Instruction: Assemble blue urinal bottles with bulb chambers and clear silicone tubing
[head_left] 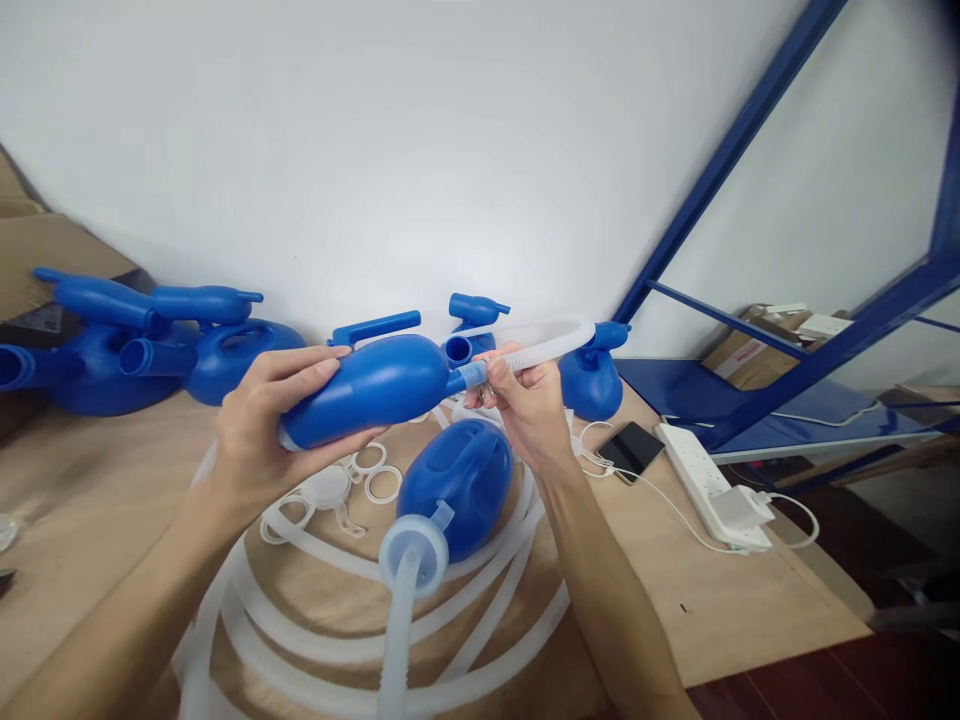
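My left hand (262,415) wraps round the wide end of a blue oval plastic funnel piece (379,385) with a handle on top and a narrow spout at its right. My right hand (529,400) pinches the end of a translucent white hose (555,345) where it fits around that spout; the hose arcs off to the right. Beneath my hands lies a blue plastic bottle (461,480), a translucent cap (414,555) and tube at its mouth. Long loops of the clear-white hose (315,640) surround it on the table.
White rings (384,484) and a cap (326,487) lie left of the bottle. More blue bottles (232,360) stand along the wall. At right are a phone (631,450), a power strip (705,485) and a blue metal frame (720,160). Cardboard boxes (64,255) stand at left.
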